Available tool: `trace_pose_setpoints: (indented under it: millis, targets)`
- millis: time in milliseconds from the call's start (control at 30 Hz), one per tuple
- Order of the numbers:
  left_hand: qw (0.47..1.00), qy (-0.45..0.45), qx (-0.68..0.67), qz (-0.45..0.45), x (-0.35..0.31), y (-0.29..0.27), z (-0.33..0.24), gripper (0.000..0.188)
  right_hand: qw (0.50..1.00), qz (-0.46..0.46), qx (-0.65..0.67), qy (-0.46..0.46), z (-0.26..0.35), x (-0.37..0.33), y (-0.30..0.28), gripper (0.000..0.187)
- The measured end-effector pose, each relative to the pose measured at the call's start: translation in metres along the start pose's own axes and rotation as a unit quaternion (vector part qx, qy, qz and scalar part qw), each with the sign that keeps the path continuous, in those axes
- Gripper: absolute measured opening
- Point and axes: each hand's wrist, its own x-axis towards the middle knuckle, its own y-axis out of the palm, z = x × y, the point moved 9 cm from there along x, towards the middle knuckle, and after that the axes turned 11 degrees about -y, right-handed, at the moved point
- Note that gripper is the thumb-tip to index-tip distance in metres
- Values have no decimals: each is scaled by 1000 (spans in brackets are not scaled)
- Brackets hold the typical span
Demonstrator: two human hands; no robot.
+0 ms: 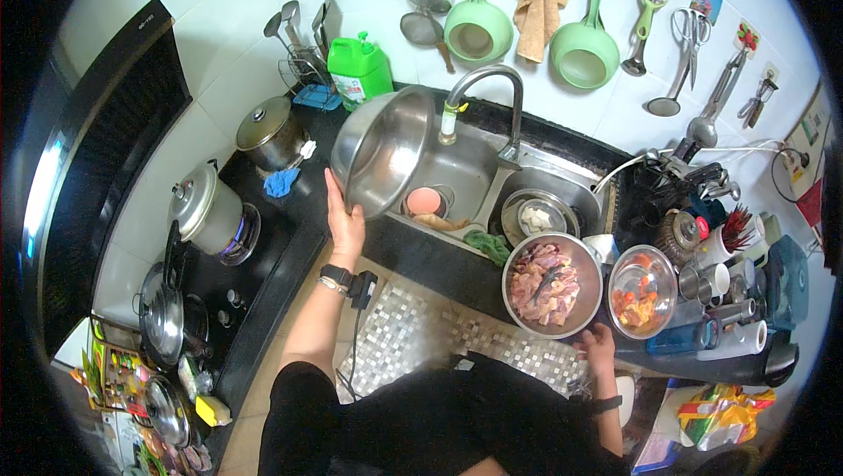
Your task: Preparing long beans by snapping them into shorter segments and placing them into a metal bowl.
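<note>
Two bare hands are yours here: your left hand [345, 223] grips the large round silver metal basin [382, 155], thumb and fingers closed on its wall, tilting it beside the left end of the stainless-steel double sink [470, 160]. Your right hand [600, 349], fingers loosely curled, is at the lower right edge of the round silver metal bowl [593, 287] of raw pink meat pieces [537, 287] (whether it holds the rim, you cannot tell from here).

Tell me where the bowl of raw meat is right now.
In the head view, the meat bowl is right of centre, between the right sink basin and right hand, left of the orange-food bowl.
</note>
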Motion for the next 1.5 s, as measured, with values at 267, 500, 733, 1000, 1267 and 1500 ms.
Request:
trace_pose_setpoints:
  millis: [267, 500, 733, 1000, 1267, 1500]
  targets:
    - [999, 29, 29, -19, 4, 17, -21, 88, 995, -54, 78, 7, 3, -30, -33, 35]
    - [999, -3, -12, -41, 1, 12, -10, 85, 996, -25, 85, -15, 22, -21, -35, 29]
    - [863, -378, -332, 33, -50, -3, 86, 34, 990, 89, 93, -51, 58, 3, 3, 19]
    - [659, -629, -403, 87, -269, -106, 109, 39, 933, 346, 77, -61, 92, 3, 130, 21]
    - [670, -659, -340, -44, -453, -217, 84, 38, 850, 513, 6, -121, 111, -43, 242, 22]
    - [673, -605, -354, -236, -569, -315, 64, 30, 760, 626, -65, -161, 129, -181, 320, 20]
